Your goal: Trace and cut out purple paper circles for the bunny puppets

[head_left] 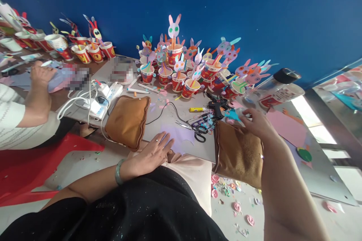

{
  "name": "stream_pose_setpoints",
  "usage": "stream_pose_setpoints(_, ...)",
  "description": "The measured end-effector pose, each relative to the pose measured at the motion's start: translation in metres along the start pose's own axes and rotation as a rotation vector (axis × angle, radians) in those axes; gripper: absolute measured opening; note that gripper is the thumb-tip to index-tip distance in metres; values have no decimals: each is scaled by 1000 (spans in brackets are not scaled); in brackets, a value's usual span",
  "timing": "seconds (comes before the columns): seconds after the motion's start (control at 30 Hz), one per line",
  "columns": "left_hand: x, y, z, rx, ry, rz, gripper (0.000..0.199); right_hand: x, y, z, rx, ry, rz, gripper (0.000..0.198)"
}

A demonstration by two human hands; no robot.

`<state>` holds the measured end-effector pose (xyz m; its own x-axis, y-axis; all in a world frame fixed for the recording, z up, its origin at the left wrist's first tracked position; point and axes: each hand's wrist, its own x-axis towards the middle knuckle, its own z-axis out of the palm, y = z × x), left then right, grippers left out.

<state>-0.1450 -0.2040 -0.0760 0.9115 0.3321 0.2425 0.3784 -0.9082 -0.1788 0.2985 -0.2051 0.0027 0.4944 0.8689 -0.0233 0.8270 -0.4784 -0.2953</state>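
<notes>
My left hand (152, 153) lies with its fingers stretched out at the table's front edge, over the near side of a sheet of light purple paper (178, 135). My right hand (256, 123) is beyond the right brown cushion (240, 154). Its fingers are bent together beside some bright blue paper pieces (232, 114); whatever is between them is too small to make out. Black-handled scissors (200, 134) rest partly on the purple paper. Behind them are a black glue gun (217, 108), a yellow glue stick or marker (197, 109) and several pens (200, 120).
Several red paper cups (178, 83) with paper rabbits stand along the blue wall. At left are a tan cushion (127, 120), a white power strip (104, 101) with cords and another person's hand (42, 71). A clear bottle (271, 83) and pink paper (287, 126) are at right.
</notes>
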Motion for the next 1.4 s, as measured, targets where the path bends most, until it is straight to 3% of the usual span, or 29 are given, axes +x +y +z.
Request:
stream_pose_setpoints(0.13, 4, -1, -1, -47, -74, -34, 66, -30, -11, 1, 336, -32, 0, 31)
stream_pose_setpoints(0.2, 7, -5, -1, -79, -82, -56, 65, -48, -25, 7, 919, -85, 45, 27)
stream_pose_setpoints(0.23, 8, -7, 0, -96, -84, -65, 64, -57, -33, 10, 1086, -123, 74, 30)
stream_pose_setpoints(0.33, 10, -12, 3, -150, -93, -82, 65, -80, -57, 22, 1268, -184, 137, 41)
stream_pose_setpoints(0.43, 12, -15, 0, -175, -125, -88, 66, -96, -72, 36, 1346, -182, 122, 36)
stream_pose_setpoints(0.6, 15, -16, -7, -165, -163, -84, 62, -113, -87, 64, 1344, -128, -6, 26)
stream_pose_setpoints(0.8, 16, -16, -8, -205, -178, -100, 66, -133, -115, 91, 1222, -14, -141, 40)
stream_pose_setpoints(0.93, 17, -18, -10, -278, -160, -109, 64, -143, -131, 105, 1019, 106, -262, 48)
stream_pose_setpoints(1.1, 16, -17, -2, -377, -123, -144, 71, -148, -139, 117, 785, 143, -382, 52)
stream_pose_setpoints(1.2, 15, -15, 2, -498, 1, -230, 64, -149, -139, 121, 742, 161, -416, 53)
stream_pose_setpoints(1.33, 20, -16, -4, -752, 271, -348, 29, -152, -140, 123, 740, 163, -438, 55)
stream_pose_setpoints(1.4, 24, -16, -9, -881, 329, -365, 21, -154, -142, 123, 748, 158, -452, 55)
